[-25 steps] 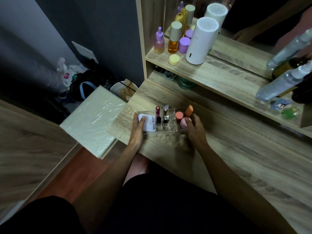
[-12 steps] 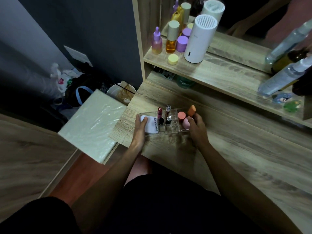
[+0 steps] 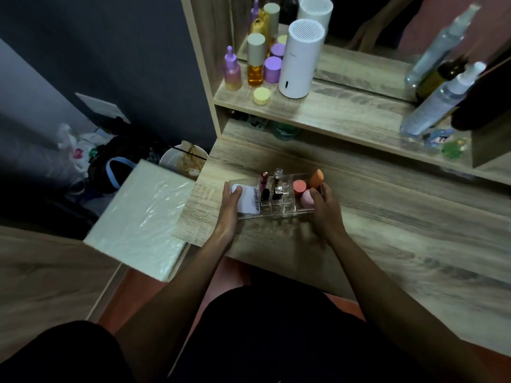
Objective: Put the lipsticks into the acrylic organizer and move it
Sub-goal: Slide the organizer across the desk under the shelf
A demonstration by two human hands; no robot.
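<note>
A clear acrylic organizer [image 3: 284, 208] sits near the left front corner of the wooden vanity top. Several lipsticks [image 3: 272, 186] stand upright in its middle slots. A white compact [image 3: 247, 201] lies in its left section, and orange and pink makeup sponges [image 3: 308, 189] fill its right section. My left hand [image 3: 228, 208] grips the organizer's left end, thumb on the compact. My right hand [image 3: 325, 205] grips the right end beside the pink sponge.
The shelf behind carries a white cylindrical device [image 3: 300, 59], purple and amber bottles [image 3: 255, 62], a small yellow jar [image 3: 261, 95] and clear spray bottles [image 3: 439, 98]. A mirror stands at the back. A white plastic-wrapped stool [image 3: 143, 214] and floor clutter lie left.
Both hands have kept their hold on the organizer's ends. It has shifted slightly away from me along the tabletop.
</note>
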